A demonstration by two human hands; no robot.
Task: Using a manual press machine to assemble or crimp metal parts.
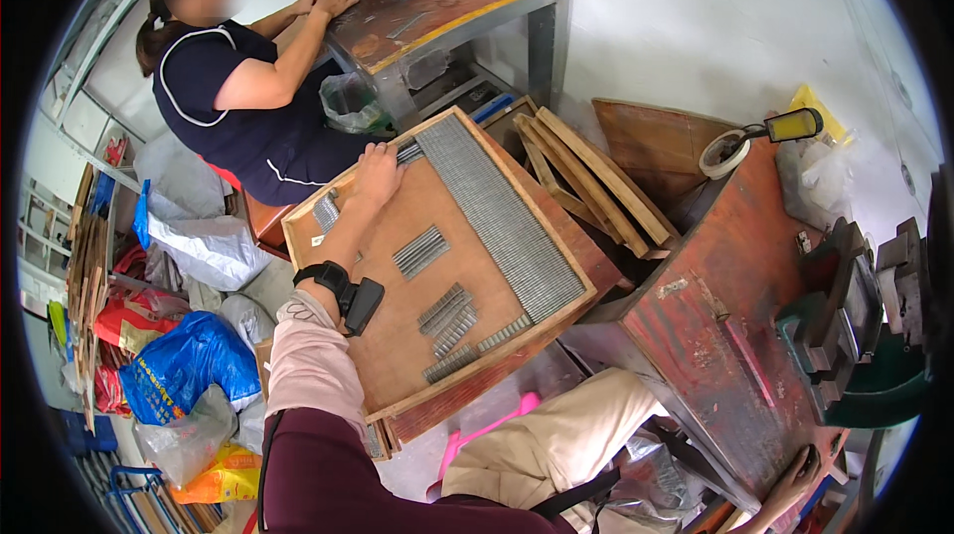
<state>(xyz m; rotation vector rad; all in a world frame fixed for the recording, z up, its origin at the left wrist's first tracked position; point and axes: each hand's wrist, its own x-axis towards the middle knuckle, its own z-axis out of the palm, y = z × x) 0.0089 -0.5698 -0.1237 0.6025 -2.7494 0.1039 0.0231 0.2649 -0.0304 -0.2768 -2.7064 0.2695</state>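
I have one view only, a wide fisheye camera worn on the head, looking steeply down and forward. Its rim is dark and straight edges bow toward it. It sits close above a wooden tray (393,355) at centre. The left hand (378,174) reaches away from the lens; a red bench (735,315) fills the right side.

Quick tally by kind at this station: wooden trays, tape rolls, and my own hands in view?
Wooden tray: 1
Tape roll: 1
Hands: 2, left hand on the tray, right hand at the red bench
Total: 4
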